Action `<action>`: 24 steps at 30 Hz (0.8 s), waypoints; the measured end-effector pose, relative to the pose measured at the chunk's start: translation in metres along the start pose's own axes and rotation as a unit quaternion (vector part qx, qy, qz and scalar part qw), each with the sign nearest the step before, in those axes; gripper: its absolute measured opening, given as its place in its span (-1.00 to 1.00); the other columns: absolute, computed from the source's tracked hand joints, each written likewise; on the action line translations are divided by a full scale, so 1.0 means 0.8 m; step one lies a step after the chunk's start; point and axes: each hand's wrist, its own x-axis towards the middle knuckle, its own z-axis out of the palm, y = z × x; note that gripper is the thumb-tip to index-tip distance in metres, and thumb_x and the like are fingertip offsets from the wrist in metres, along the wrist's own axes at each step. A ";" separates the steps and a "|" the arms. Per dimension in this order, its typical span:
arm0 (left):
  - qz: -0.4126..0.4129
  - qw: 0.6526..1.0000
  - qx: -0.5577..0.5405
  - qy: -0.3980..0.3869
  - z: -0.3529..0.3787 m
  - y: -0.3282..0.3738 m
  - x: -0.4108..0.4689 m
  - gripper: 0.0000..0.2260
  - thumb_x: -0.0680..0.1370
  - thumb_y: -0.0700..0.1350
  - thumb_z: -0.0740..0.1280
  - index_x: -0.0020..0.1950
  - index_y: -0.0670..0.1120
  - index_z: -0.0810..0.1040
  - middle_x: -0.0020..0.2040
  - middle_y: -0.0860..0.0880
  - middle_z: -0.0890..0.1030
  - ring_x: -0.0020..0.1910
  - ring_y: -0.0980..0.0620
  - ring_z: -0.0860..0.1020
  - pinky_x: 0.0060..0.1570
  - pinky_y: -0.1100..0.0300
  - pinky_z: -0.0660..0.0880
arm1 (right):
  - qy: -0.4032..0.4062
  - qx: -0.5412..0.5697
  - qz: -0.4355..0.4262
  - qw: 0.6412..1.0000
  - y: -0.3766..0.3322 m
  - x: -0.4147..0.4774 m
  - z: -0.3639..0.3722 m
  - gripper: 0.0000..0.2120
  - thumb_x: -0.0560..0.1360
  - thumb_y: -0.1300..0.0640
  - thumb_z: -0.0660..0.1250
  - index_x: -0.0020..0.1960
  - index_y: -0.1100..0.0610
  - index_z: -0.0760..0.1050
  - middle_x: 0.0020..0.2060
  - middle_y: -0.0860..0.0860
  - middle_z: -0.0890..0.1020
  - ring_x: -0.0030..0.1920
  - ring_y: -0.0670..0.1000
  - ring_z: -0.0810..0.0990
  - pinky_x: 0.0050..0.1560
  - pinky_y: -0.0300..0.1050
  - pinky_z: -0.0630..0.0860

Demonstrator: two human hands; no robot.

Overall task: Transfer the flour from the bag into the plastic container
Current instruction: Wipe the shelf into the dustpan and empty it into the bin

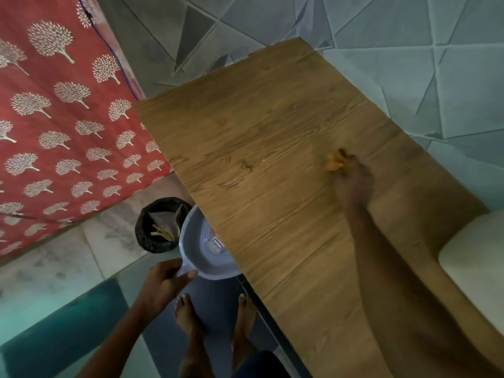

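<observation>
My left hand (163,282) grips the rim of a grey plastic basin (196,257), holding it just below the left edge of the wooden table (259,159); a label shows on the basin's bottom. My right hand (353,181) rests on the tabletop at the right, fingers closed on a small orange cloth (334,162). No flour bag shows in this view.
A black bin (152,230) with scraps stands on the floor behind the basin. A white container (474,266) sits at the table's right edge. A red patterned curtain (54,118) hangs at left. My bare feet (215,315) stand beside the table on a grey mat.
</observation>
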 end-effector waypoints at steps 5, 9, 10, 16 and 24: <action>-0.009 1.000 -0.022 0.009 -0.001 -0.002 0.003 -0.75 0.52 0.04 0.44 -0.33 -0.01 0.57 -0.49 -0.02 0.51 -0.50 0.08 0.45 -0.37 0.14 0.36 | -0.138 0.013 -0.156 0.978 -0.126 -0.168 0.093 -0.54 0.58 -0.25 0.05 0.38 -0.09 0.37 0.28 0.02 0.51 0.28 0.09 0.47 0.28 0.15 0.43; -0.020 0.999 -0.032 0.020 -0.012 -0.010 0.006 -0.64 0.46 0.15 0.41 -0.26 -0.15 0.56 -0.47 -0.02 0.47 -0.48 0.04 0.41 -0.37 0.10 0.34 | -0.234 0.166 -0.226 0.931 -0.179 -0.265 0.060 -0.68 0.61 -0.14 0.12 0.29 -0.08 0.42 0.14 -0.08 0.52 0.15 -0.08 0.45 0.20 -0.22 0.40; -0.014 0.999 -0.030 0.020 -0.015 -0.009 0.006 -0.62 0.45 0.16 0.41 -0.26 -0.17 0.55 -0.47 -0.01 0.45 -0.48 0.05 0.40 -0.38 0.10 0.34 | -0.265 0.247 -0.226 0.904 -0.192 -0.276 0.036 -0.73 0.61 -0.06 0.17 0.25 -0.02 0.46 0.06 -0.08 0.56 0.07 -0.10 0.50 0.10 -0.23 0.44; 0.001 1.000 -0.007 0.028 -0.023 -0.014 0.014 -0.59 0.47 0.15 0.42 -0.31 -0.15 0.41 -0.49 0.01 0.41 -0.50 0.07 0.36 -0.35 0.16 0.31 | -0.165 0.423 -0.013 0.891 -0.183 -0.167 -0.023 -0.69 0.55 0.25 0.37 0.18 -0.09 0.48 -0.05 -0.24 0.59 -0.08 -0.32 0.60 0.01 -0.26 0.57; -0.007 0.999 -0.024 0.025 -0.025 0.002 0.029 -0.67 0.46 0.08 0.41 -0.38 -0.06 0.42 -0.50 0.01 0.41 -0.52 0.08 0.34 -0.36 0.17 0.29 | 0.037 0.070 0.034 0.996 -0.092 0.093 -0.001 -0.69 0.54 0.16 0.22 0.28 0.13 0.41 0.09 0.19 0.63 0.06 0.26 0.62 -0.02 0.12 0.55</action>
